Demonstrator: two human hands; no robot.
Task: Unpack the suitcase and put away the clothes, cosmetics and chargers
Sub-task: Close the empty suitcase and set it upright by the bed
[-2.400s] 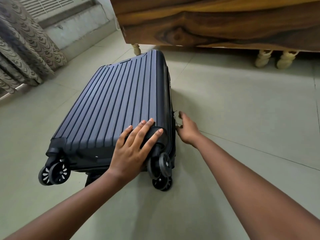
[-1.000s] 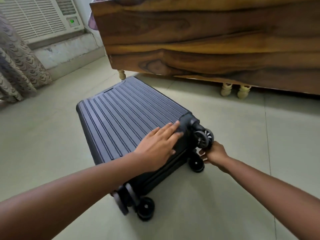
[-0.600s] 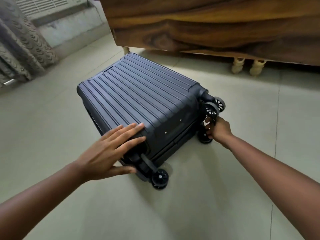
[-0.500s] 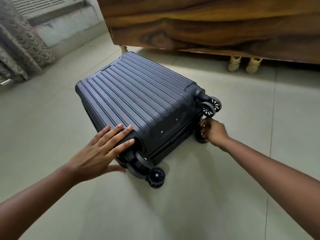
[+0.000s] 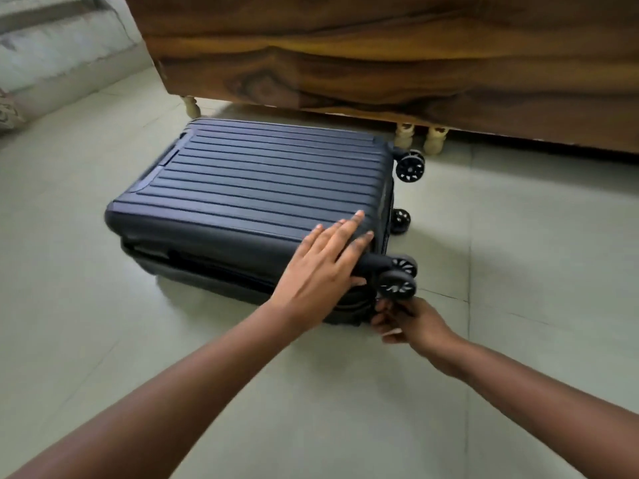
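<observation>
Suitcase [image 5: 262, 188] flat and closed on the tiled floor [image 5: 518, 257], just in front of the wooden bed frame [image 5: 380, 57], wheels to the right; left hand [image 5: 321, 267] pressed flat on the near right corner of the shell, fingers straight and grasping nothing, right hand [image 5: 408, 321] low at that corner just under the nearest wheel [image 5: 396, 284], fingers curled, seemingly pinching something small at the seam, likely a zipper pull, though too blurred to tell. Step in hand, by judgement: opening the case, nothing unpacked yet; next, running the zip round the seam while holding the shell steady, then lifting the lid. Pale wall ledge [image 5: 52, 46] well left of the bed frame.
</observation>
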